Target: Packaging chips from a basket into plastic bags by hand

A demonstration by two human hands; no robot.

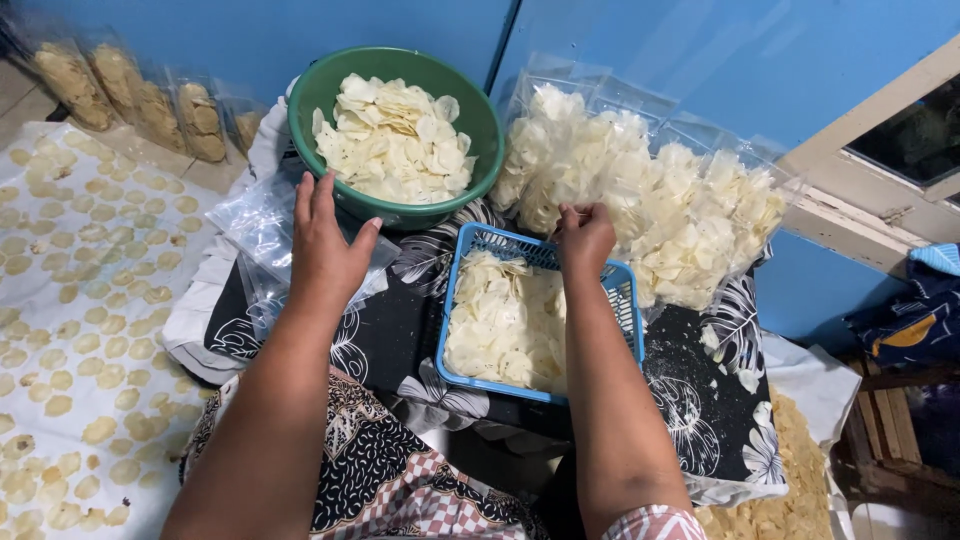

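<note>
While the blue plastic basket [625, 300] sat on the black leaf-patterned cloth [395, 335], heaped with pale thin chips, the person's right hand [584, 236] hovered over its far rim with the fingers curled inward; what they pinched, if anything, I could not tell. Left of the basket, the left hand [325, 245] lay flat with fingers spread wide on a pile of empty clear plastic bags [250, 215], gripping nothing. Just beyond the basket stood a green bowl [315, 95] full of the same chips, and to the right of it, behind the basket, leaned a bank of filled clear bags [680, 205]. Farther left of the basket, round crackers were laid out on a white sheet [60, 260], with more filled bags [130, 95] against the blue wall [700, 50].
</note>
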